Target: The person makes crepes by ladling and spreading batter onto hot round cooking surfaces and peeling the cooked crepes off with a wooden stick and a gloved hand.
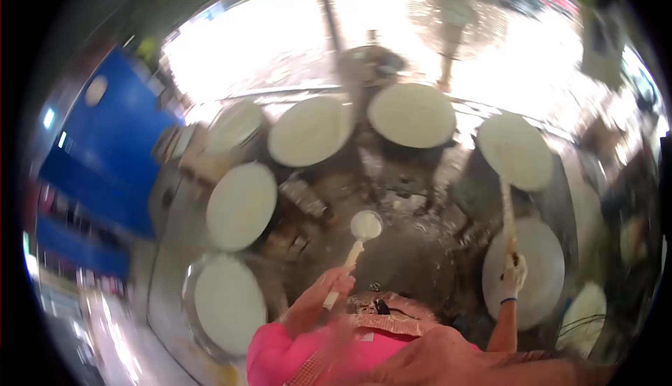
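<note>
My left hand (327, 291) is closed around the pale handle of a ladle (366, 226). Its round bowl looks whitish and is held over the dark middle floor area; whether it contains liquid I cannot tell. My right hand (514, 276), in a whitish glove, grips a long, flat wooden stick (509, 214). This hand is over a greyish round pan top (537, 263). The stick's far end meets the near edge of the pale round sheet (516, 149) on the pan beyond; whether it touches is unclear.
More pale-covered round pans stand in an arc: far right (411, 114), far middle (311, 130), left (241, 206) and near left (230, 303). A blue panel (108, 141) stands at the left. A fan (458, 18) is at the back, before a bright opening.
</note>
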A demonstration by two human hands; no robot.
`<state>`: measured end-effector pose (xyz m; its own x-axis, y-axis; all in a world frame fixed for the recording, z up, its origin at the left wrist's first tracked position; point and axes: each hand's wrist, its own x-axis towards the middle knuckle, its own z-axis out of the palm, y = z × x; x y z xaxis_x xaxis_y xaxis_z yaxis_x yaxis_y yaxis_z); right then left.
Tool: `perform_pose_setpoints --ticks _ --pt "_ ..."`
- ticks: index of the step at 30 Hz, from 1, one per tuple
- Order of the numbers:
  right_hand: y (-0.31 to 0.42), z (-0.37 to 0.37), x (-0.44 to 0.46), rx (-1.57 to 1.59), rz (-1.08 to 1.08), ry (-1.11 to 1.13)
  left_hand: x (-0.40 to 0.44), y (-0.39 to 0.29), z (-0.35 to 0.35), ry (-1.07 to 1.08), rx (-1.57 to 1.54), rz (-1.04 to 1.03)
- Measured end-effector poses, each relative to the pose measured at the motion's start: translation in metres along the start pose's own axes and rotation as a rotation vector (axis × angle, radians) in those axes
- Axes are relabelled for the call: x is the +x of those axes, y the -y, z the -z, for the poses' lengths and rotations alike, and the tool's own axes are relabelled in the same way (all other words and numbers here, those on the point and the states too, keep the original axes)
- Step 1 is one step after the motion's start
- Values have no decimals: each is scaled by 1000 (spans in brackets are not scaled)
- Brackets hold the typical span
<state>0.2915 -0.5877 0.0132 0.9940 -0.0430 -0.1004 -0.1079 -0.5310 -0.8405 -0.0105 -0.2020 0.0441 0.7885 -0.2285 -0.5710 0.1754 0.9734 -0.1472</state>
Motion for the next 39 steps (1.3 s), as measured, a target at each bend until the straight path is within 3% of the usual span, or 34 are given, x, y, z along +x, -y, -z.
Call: perform_pose_setpoints --ticks 1,4,6,7,9,14,17,19,20,23,24,26,28,31,35,39 --pt "35 -21 5 93 -76 257 -12 6 10 34 -33 -79" --pt "20 -128 40 -182 261 695 -56 49 50 99 -161 -349" --pt "66 -182 12 -311 499 841 -80 75 73 115 -241 -530" --pt "90 -203 -9 -309 501 969 -93 91 89 112 -271 -624" --pt "142 -241 -61 -267 586 1113 -117 112 125 294 -198 -776" --pt "202 -360 -185 -305 1185 1243 -206 160 159 106 -184 -1322" --pt "262 -375 -310 -456 1459 1259 -270 157 224 -157 -12 -1400" --pt "273 -388 -386 -563 1600 1241 -299 137 287 -251 -29 -1334" --pt "266 -397 -422 -612 1679 1202 -305 126 327 -286 -48 -1289" --pt "215 -431 -502 -983 2017 1176 -296 78 480 -686 -90 -1008" --pt "243 -402 -525 -926 2055 1245 -295 69 506 -790 -68 -928" --pt "262 -384 -530 -845 1809 1297 -294 65 517 -829 -64 -862" --pt "213 -396 -511 -969 1711 1272 -297 65 508 -788 -96 -872" --pt "138 -390 -493 -873 1554 1330 -323 83 463 -528 -267 -978" --pt "151 -329 -502 -730 1352 1303 -407 94 334 -116 -535 -1061" --pt "215 -301 -528 -438 1381 1201 -503 98 200 -95 -539 -1139"
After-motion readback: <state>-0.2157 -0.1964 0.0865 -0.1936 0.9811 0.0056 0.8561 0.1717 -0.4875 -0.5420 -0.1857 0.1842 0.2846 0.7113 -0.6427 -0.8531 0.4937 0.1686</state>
